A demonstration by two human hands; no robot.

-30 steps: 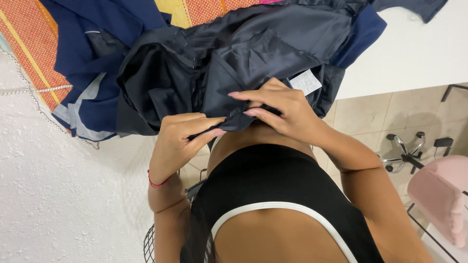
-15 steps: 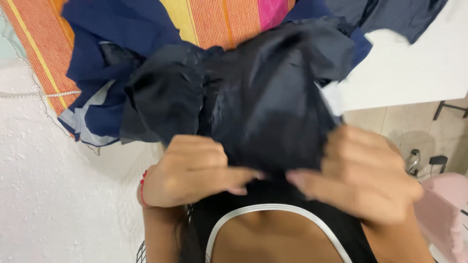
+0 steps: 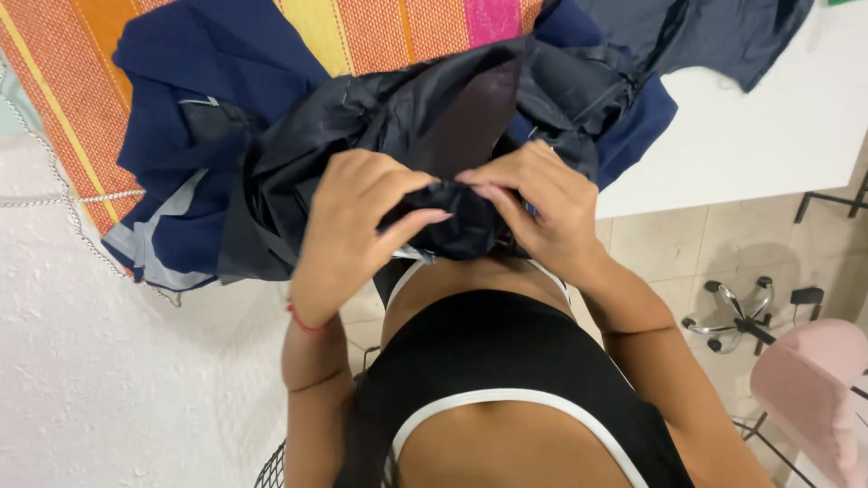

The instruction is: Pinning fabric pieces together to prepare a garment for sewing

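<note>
Dark navy garment (image 3: 425,117), thin lining-type cloth with a slight sheen, bunched in loose folds on the desk (image 3: 768,136) directly beyond both hands, its near edge drawn off the desk rim toward the person's chest. Left hand (image 3: 348,221): fingers curled and pressed together, pinching a gathered wad of the dark cloth between thumb and fingertips; a thin red cord sits at its wrist. Right hand (image 3: 542,203): likewise closed, fingertips meeting those of the left across the same wad, so the two grips touch or nearly touch over one small fold. Judged handling: light, soft, wholly limp, holds no shape of its own; the smooth face looks likely to slip through a loose pinch, and a seam or hem would give firmer purchase than the open cloth. Best hold appears to be along a stitched edge, both hands close together as now, the bulk left resting on the desk to carry its own weight. Beyond the garment, farther from the hands: a second, brighter blue garment (image 3: 190,99) with pale grey lining showing on the left-hand side, lying over a striped orange, yellow and pink woven cloth (image 3: 380,27). To the right of the right hand, below desk level: tiled floor, a chair base (image 3: 737,316), a pink seat (image 3: 814,380).
</note>
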